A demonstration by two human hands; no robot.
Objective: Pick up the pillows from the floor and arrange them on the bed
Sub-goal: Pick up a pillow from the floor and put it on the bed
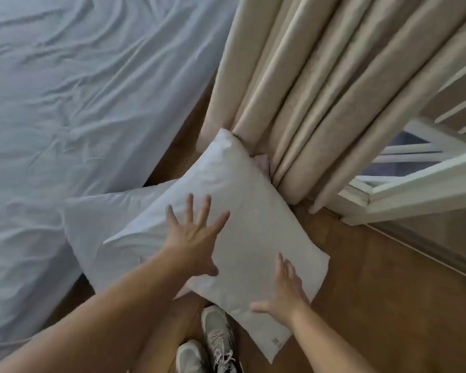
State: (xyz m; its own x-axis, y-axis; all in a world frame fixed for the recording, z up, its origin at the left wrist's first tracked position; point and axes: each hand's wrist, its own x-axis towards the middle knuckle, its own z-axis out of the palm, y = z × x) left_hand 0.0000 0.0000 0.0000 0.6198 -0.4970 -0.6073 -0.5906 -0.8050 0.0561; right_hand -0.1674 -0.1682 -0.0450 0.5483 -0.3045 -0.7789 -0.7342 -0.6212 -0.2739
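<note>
A white pillow (242, 200) lies tilted on the wooden floor between the bed and the curtain, its far corner against the curtain folds. A second white pillow (102, 216) lies partly under it, leaning on the side of the bed (65, 90), which has a wrinkled pale sheet. My left hand (194, 235) is spread open over the top pillow's middle, fingers apart. My right hand (285, 292) is open at the pillow's near right edge, fingers resting on or just above it. Neither hand grips anything.
Beige curtains (320, 90) hang at the right of the pillows. A white window frame (414, 179) stands further right. Wooden floor (388, 292) runs along the bed. My two grey sneakers (213, 343) stand just below the pillow's near corner.
</note>
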